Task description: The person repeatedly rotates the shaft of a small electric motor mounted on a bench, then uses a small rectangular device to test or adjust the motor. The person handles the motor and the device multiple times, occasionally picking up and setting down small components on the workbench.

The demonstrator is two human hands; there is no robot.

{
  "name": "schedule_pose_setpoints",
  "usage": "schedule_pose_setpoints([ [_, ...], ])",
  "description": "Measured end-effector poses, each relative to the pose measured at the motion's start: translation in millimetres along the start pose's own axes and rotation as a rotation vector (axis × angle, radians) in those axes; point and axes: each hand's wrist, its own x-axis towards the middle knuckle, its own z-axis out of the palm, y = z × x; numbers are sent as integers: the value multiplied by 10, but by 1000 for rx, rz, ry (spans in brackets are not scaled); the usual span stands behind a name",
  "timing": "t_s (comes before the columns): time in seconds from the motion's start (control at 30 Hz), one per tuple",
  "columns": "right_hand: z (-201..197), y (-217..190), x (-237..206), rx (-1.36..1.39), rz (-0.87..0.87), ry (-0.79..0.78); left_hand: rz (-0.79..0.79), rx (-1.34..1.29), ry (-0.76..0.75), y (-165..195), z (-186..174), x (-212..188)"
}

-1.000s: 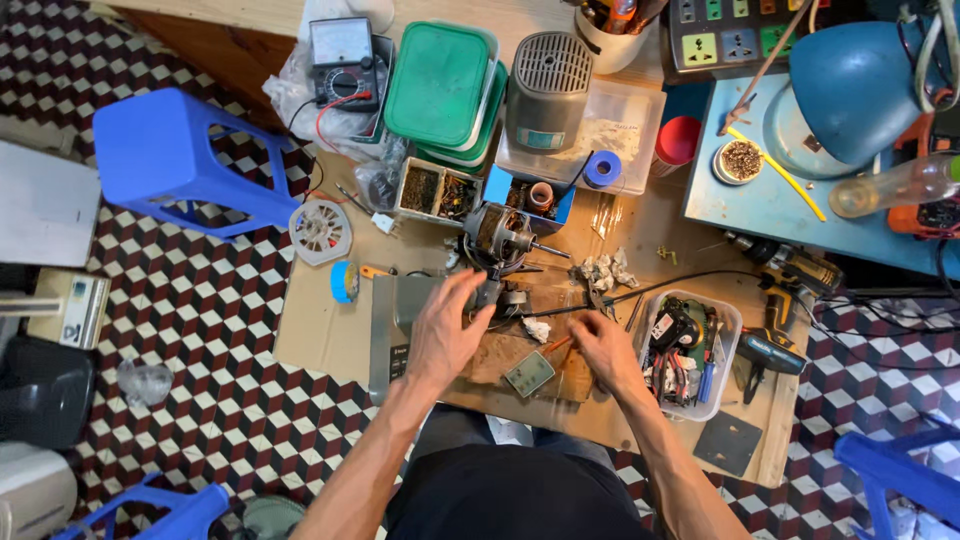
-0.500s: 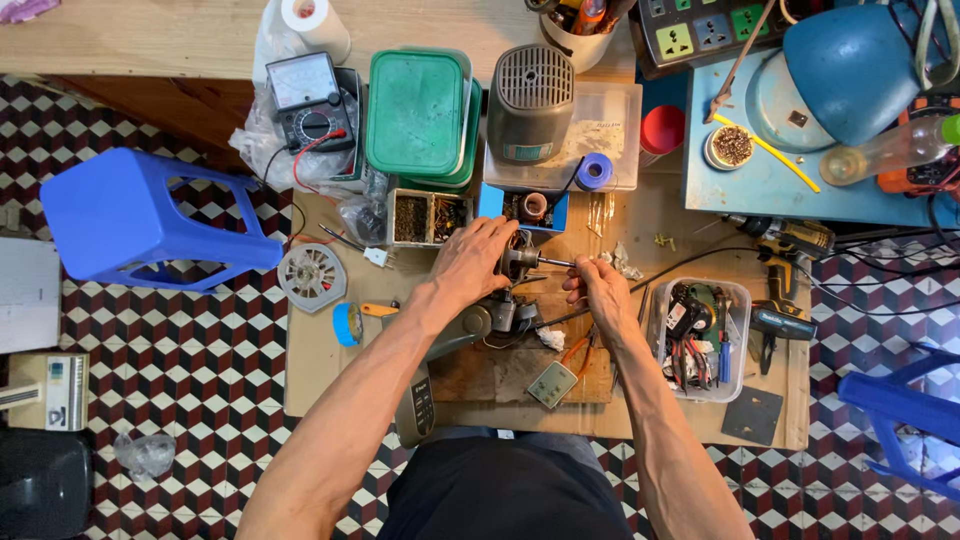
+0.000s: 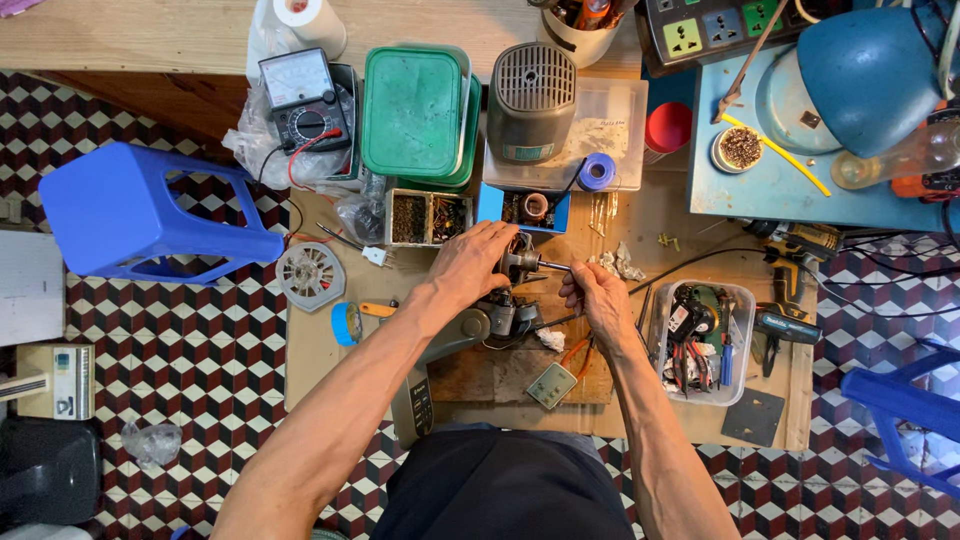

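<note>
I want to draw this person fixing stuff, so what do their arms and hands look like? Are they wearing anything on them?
Both arms are bare all the way up, with no sleeves showing. The left hand and right hand wear no gloves, and I can't see any rings, watch or bracelet. The arms look lean and sinewy.

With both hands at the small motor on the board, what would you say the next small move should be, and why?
Probably a short turn of the slim tool by the right hand, since its tip already meets the motor. The left hand covers the motor from the other side, which should steady it on the wooden board.
</note>
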Motion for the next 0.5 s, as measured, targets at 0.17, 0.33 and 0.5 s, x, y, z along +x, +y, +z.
schedule_pose_setpoints([
  [0.17, 6, 28, -7, 26, -17, -11, 7, -16, -14, 15, -74, -25],
  [0.33, 36, 6, -19, 11, 8, 2, -11, 20, -24, 29, -56, -33],
  [0.5, 38, -43, -40, 7, 36, 15, -50, 21, -44, 41, -50, 3],
])
